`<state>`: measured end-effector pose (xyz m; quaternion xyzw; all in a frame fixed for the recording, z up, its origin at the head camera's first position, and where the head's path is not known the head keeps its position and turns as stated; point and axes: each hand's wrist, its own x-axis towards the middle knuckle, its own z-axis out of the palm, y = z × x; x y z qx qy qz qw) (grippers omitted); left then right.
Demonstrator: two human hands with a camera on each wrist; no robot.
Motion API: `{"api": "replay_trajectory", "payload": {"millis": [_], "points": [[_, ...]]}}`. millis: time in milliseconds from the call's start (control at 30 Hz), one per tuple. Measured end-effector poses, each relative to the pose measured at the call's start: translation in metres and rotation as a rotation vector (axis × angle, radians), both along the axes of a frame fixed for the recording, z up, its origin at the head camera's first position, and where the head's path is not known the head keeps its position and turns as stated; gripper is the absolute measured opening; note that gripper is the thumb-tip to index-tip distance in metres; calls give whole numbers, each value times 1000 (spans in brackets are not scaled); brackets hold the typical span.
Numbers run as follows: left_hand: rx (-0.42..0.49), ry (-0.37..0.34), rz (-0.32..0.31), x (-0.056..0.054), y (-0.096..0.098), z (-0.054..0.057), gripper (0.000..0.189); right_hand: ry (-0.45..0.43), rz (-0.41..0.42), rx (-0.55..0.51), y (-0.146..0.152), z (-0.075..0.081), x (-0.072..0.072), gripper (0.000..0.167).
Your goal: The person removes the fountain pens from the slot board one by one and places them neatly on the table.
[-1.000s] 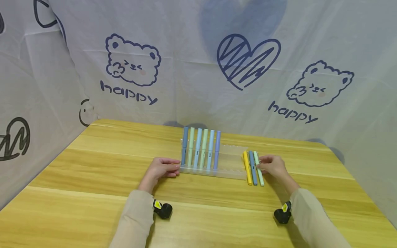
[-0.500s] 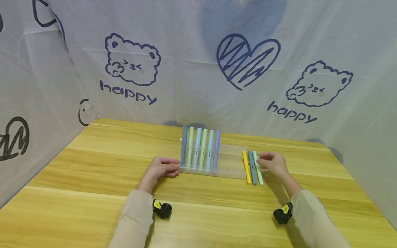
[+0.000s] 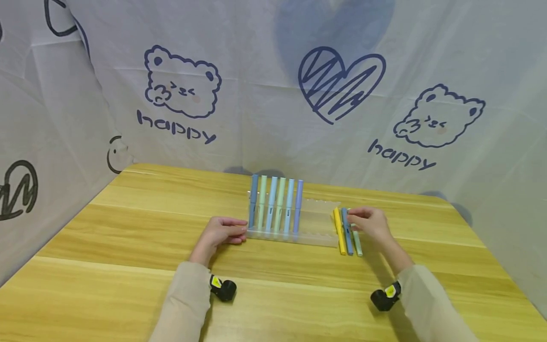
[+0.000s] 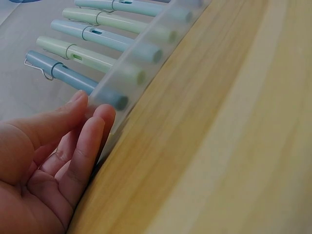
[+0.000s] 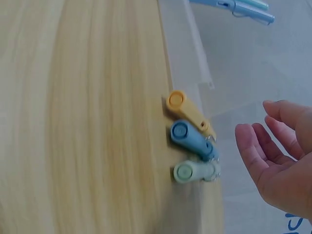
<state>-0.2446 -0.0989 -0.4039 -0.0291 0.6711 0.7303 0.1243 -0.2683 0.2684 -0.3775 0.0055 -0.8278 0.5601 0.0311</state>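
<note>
In the head view my left hand (image 3: 220, 232) pinches the left end of a clear plastic pen rack (image 3: 318, 218). Its thumb and fingertips meet at the rack's corner in the left wrist view. Several capped pens stand in the rack's left part, from a dark blue pen (image 3: 254, 199) to a purple pen (image 3: 298, 204). Beside the right end lie a yellow pen (image 3: 339, 232), a blue pen (image 3: 347, 240) and a pale green pen (image 3: 358, 243). My right hand (image 3: 371, 224) hovers over the blue and green ones, fingers loosely bent, holding nothing in the right wrist view (image 5: 282, 161).
Everything stands on a wooden table (image 3: 282, 304). A white cloth (image 3: 256, 104) with bear and heart drawings hangs behind it and along the sides. Each wrist wears a small black camera (image 3: 224, 289).
My right hand has moved left, from beside the pale green pen to above it and the blue pen. The left hand stays at the rack, and the pens lie as before.
</note>
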Motion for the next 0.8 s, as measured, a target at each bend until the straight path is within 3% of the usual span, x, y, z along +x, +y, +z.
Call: {"api": "replay_trajectory", "payload": {"millis": [100,200,300,533,800], "points": [[1,0,0,0,0,0,30,35,33,-61,8,-22,-17,29],[3,0,3,-1,0,0,30,71,83,-119,9,-31,-23,24],[5,-3,8,-1,0,0,30,77,130,-146,0,-23,-17,26],[8,-4,13,0,1,1,30,88,104,-170,-38,12,11,25],[26,-1,16,-1,1,1,29,125,143,-249,-59,14,11,26]]}}
